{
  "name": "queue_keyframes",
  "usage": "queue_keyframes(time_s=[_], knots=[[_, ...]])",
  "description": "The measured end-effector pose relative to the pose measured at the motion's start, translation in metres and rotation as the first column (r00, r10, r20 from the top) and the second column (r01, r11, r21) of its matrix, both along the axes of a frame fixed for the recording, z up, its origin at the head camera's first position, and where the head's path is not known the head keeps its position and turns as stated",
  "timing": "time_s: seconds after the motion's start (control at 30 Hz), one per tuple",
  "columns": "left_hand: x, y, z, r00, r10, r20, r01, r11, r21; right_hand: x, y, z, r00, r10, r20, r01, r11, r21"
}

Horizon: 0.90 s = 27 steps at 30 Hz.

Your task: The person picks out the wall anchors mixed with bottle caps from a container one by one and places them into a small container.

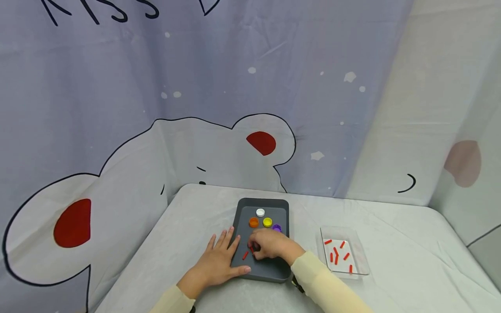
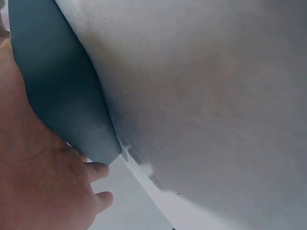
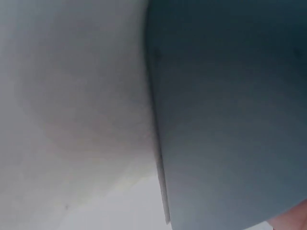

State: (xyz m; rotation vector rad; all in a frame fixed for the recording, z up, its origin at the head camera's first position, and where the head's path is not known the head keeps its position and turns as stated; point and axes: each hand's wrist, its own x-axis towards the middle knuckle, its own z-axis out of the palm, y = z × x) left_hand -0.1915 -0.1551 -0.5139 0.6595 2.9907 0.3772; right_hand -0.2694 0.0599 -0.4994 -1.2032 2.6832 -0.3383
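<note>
On a dark grey tray (image 1: pixel 263 201), my right hand (image 1: pixel 271 244) reaches in from the right and pinches a short red stick (image 1: pixel 252 250) between thumb and fingers. A second red stick (image 1: pixel 245 255) lies just left of it on the tray floor. My left hand (image 1: pixel 217 260) spreads flat over the tray's left edge, fingers straight. In the left wrist view, that hand (image 2: pixel 38 158) lies along the tray's side wall (image 2: pixel 62 86). The right wrist view shows mostly the tray's outer wall (image 3: pixel 230 110), with a sliver of the right hand (image 3: pixel 293 218) at the corner.
Farther up the tray sit a white cap (image 1: pixel 260 212), an orange cap (image 1: pixel 253 222), a yellow cap (image 1: pixel 267 222) and a purple cap (image 1: pixel 277 227). Right of the tray, a clear box (image 1: pixel 362 254) holds several red sticks (image 1: pixel 336 256). White cloth (image 1: pixel 203 217) covers the table; a printed curtain hangs behind.
</note>
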Motion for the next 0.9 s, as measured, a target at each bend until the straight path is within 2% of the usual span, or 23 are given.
queue_keyframes(time_s=[0.13,0.3,0.57,0.73,0.9], knots=[[-0.001,0.0,0.001,1.0,0.001,0.003,-0.001,1.0,-0.001,0.001,0.001,0.002,1.0,-0.005,-0.025,0.004,1.0,-0.013],[-0.002,0.0,-0.003,1.0,0.02,0.014,-0.02,1.0,-0.023,0.006,0.009,0.011,1.0,-0.022,-0.009,0.021,0.99,-0.136],[-0.002,0.0,-0.008,1.0,0.017,-0.004,-0.017,1.0,-0.003,0.026,0.037,0.029,0.995,-0.077,-0.055,0.056,0.948,-0.314],[0.0,0.001,-0.003,1.0,0.017,0.016,-0.017,1.0,0.008,0.038,0.063,0.035,0.989,-0.137,-0.048,0.11,0.924,-0.367],[0.0,0.002,0.0,1.0,0.015,0.018,-0.015,1.0,0.019,0.043,0.09,0.038,0.987,-0.162,-0.024,0.135,0.887,-0.441]])
